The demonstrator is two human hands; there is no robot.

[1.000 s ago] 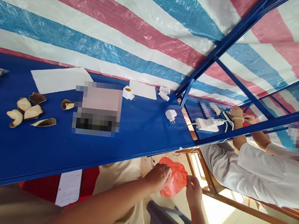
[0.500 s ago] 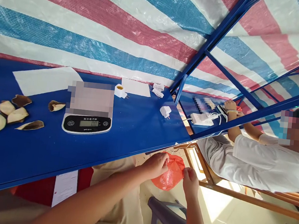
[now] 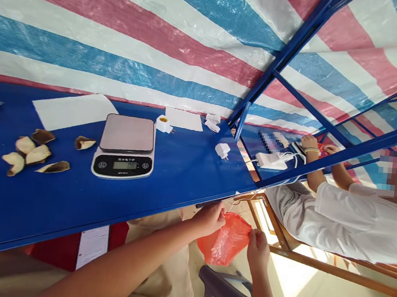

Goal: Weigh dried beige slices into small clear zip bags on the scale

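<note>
Between my two hands hangs a red plastic bag [image 3: 224, 241], spread out beyond the blue table's front edge. My left hand [image 3: 211, 220] pinches its upper left side. The upper right corner of the bag is gripped by my right hand [image 3: 258, 250]. On the blue table [image 3: 182, 165], a kitchen scale [image 3: 128, 135] with a lit display stands to the left of both hands. Several pale, brown-edged dried pieces [image 3: 38, 154] lie left of the scale.
White adapters [image 3: 222, 150] and sheets of paper [image 3: 183, 118] lie on the table. A power strip [image 3: 271, 161] sits beyond the blue frame [image 3: 257, 93], near a seated person in a white shirt [image 3: 357, 222]. A grey stool [image 3: 226, 291] stands below my hands.
The red bag hangs lower and looks more spread out between my hands. The view has shifted left, bringing a clear plastic packet into sight at the left edge.
</note>
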